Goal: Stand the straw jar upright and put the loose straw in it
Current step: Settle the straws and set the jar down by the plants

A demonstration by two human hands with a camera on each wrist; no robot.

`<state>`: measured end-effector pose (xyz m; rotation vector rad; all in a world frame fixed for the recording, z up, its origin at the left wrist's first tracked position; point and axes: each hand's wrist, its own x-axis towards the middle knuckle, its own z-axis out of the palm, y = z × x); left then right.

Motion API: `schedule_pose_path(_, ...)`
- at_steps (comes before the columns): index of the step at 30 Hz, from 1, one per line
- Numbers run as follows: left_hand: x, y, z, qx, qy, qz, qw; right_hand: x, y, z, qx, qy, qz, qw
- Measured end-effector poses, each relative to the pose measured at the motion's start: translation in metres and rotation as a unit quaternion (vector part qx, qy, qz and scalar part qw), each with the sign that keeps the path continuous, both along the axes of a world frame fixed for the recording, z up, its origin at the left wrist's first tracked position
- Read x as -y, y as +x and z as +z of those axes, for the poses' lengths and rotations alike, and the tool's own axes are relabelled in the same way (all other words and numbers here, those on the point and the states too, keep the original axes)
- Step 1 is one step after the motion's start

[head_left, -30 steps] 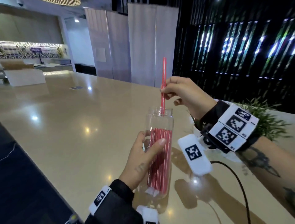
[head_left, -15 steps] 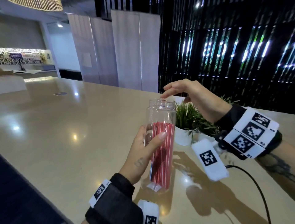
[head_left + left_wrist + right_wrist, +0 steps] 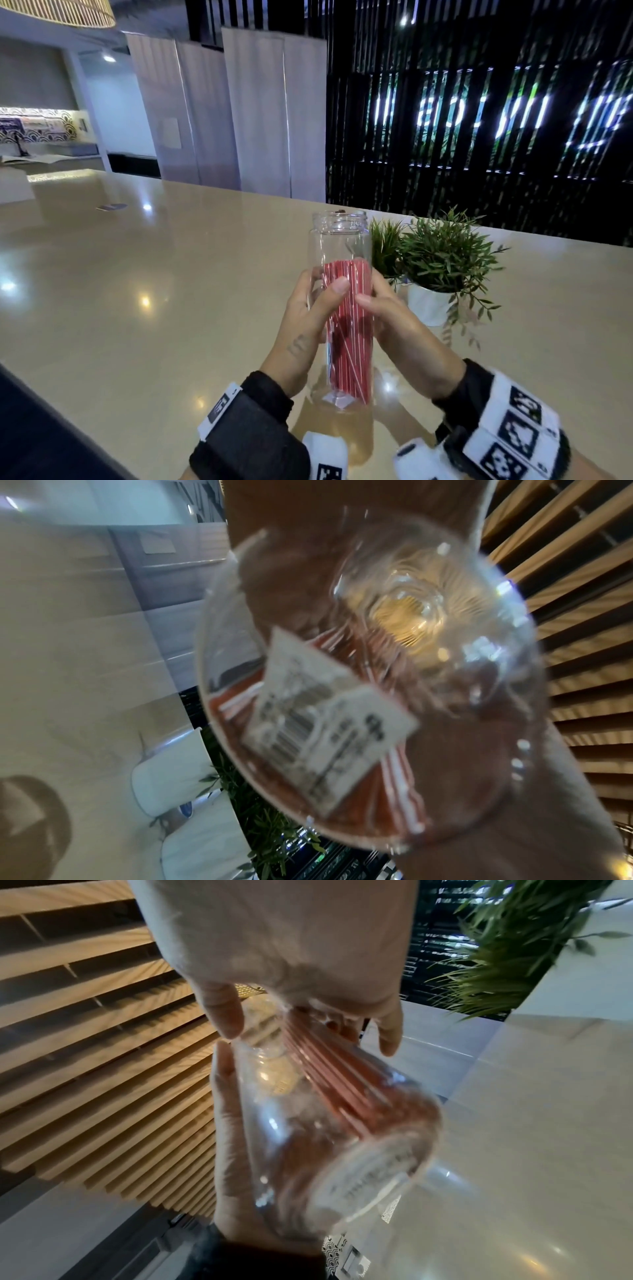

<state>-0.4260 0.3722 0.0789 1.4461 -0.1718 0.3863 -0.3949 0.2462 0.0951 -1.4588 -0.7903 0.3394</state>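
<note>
Looks like a café or restaurant w/ a long, glossy beige stone-look counter (image 3: 144,291) running far back. Black vertical slat screen (image 3: 445,120) w/ lights glowing through, a woven wicker pendant lampshade (image 3: 65,12) overhead, a wave-patterned tiled service area (image 3: 34,128) at far left. Small green potted plants in white pots (image 3: 442,270) as décor.

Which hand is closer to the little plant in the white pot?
Right. The right hand holds the straw jar on the side facing the potted plant; the left hand holds the jar's far side.
</note>
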Motion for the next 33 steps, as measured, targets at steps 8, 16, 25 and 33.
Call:
schedule_pose_path(8,0.019,0.003,-0.013,0.032,0.122,0.041,0.991,0.017,-0.008,-0.028,-0.039,0.055,-0.034,0.997)
schedule_pose_path(16,0.059,0.028,-0.022,0.08,0.161,0.001,0.984,0.071,0.007,-0.039,-0.044,0.094,-0.187,0.977)
schedule_pose_path(25,0.145,0.06,-0.035,0.021,0.12,-0.194,0.973,0.144,0.009,-0.04,0.01,0.061,-0.357,0.932)
schedule_pose_path(33,0.202,0.095,-0.043,0.012,0.155,-0.167,0.974,0.206,0.038,-0.049,0.019,-0.012,-0.393,0.919)
